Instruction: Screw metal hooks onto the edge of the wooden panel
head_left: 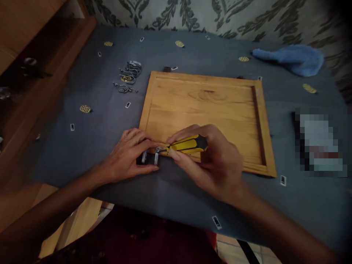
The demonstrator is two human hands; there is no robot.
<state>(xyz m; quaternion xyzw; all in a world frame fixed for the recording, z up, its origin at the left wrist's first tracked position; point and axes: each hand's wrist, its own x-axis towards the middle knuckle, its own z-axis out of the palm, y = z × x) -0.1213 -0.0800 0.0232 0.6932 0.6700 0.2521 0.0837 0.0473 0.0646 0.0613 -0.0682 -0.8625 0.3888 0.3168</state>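
A wooden cabinet door panel [209, 106] lies flat on a grey-blue cloth-covered table [104, 121]. At the panel's near left corner sits a metal hinge [154, 156]. My left hand [129, 156] has its fingers curled round this hinge, holding it against the corner. My right hand [214, 161] grips a yellow and black screwdriver [187, 144], lying nearly level, with its tip pointing left into the hinge.
A pile of metal hinges [129, 75] lies at the table's back left. A blue cloth [291, 58] is at the back right, and a blurred object [319, 143] at the right. Wooden furniture [33, 44] stands to the left. Small tags and yellow spots dot the cloth.
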